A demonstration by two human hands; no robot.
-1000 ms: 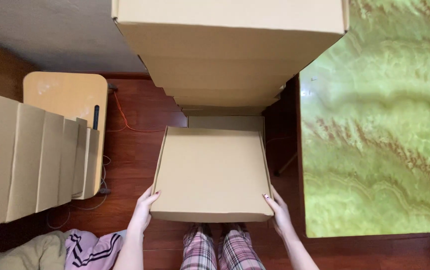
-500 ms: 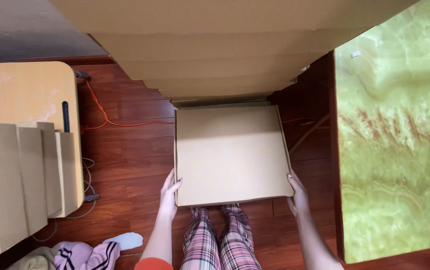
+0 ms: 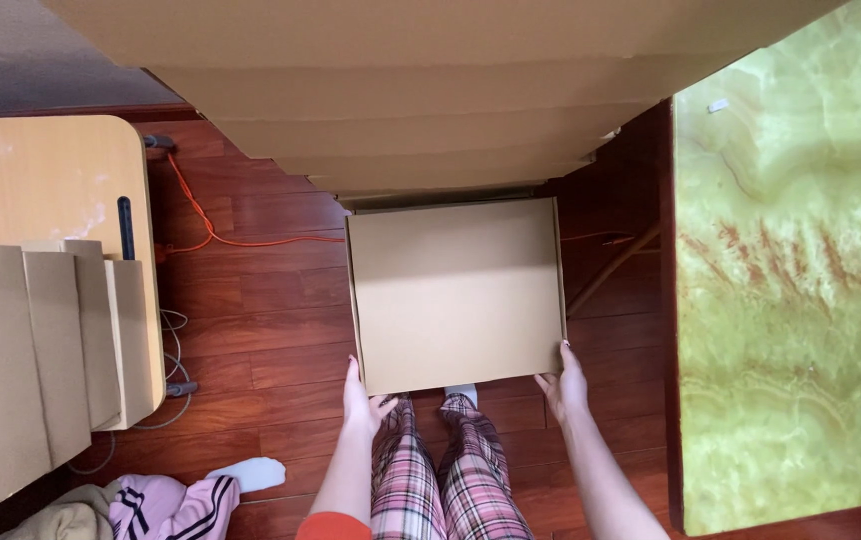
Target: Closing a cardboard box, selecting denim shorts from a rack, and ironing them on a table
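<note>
At far left, a row of flattened cardboard pieces (image 3: 31, 360) stands on edge beside a pale wooden tabletop (image 3: 41, 180); an orange cable (image 3: 221, 235) and grey cords (image 3: 176, 340) run over the dark red wood floor (image 3: 251, 320) next to them. Near left, a striped pink-and-white garment (image 3: 171, 505) lies crumpled on the floor. At centre, I hold a flat brown cardboard box (image 3: 456, 290) level above my plaid-trousered legs (image 3: 441, 480), its far edge just beside the lowest of a stepped stack of large cardboard boxes (image 3: 421, 90) that fills the far part of the view. My left hand (image 3: 363, 405) grips the near left corner of the box, fingers closed against its edge and underside, thumb alongside. My right hand (image 3: 566, 385) grips the near right corner, fingers pressed to the side wall of the box. Both hands are thus clamped on the box, one at each near corner. At right, a green marbled tabletop (image 3: 801, 300) with reddish veining extends from near to far, a thin dark strut (image 3: 611, 270) leaning between it and the box.
</note>
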